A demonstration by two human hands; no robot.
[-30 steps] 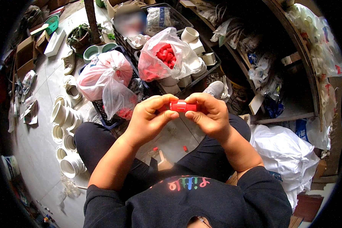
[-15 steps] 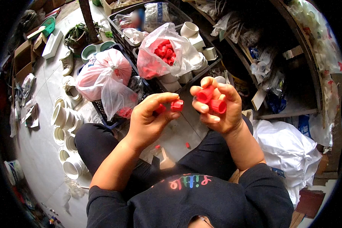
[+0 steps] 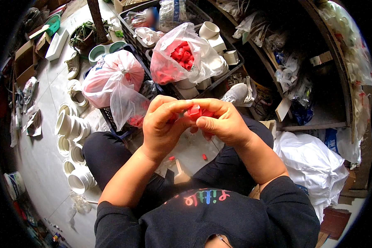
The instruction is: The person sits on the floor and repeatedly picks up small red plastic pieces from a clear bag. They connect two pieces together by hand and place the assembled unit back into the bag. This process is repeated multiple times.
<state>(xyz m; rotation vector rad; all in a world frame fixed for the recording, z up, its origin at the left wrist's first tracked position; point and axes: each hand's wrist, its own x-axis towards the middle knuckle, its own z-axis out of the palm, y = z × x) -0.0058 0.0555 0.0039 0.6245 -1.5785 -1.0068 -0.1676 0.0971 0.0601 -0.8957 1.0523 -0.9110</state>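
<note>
My left hand (image 3: 163,118) and my right hand (image 3: 223,122) meet in front of my lap. A small red threaded plastic plug (image 3: 194,110) is pinched between their fingertips. More red plastic shows inside the curled fingers of both hands, mostly covered by them. Beyond the hands stands an unsealed clear bag (image 3: 202,58) full of red plugs (image 3: 182,55). Left of it, a tied bag (image 3: 105,82) bulges with pinkish-red contents. On the floor between my legs lie two loose red pieces, one (image 3: 204,157) to the right and another (image 3: 172,158) to the left.
Black crates (image 3: 132,35) hold the bags and white pipe fittings (image 3: 209,29). More white fittings (image 3: 80,180) line the floor at my left, near shoes (image 3: 73,66). A white sack (image 3: 310,159) lies at my right, below a cluttered shelf (image 3: 314,124). A grey shoe (image 3: 237,93) sits beyond my right hand.
My right hand has moved left and its fingers have turned over toward my left hand. The hands, apart before, now come together at the red plug.
</note>
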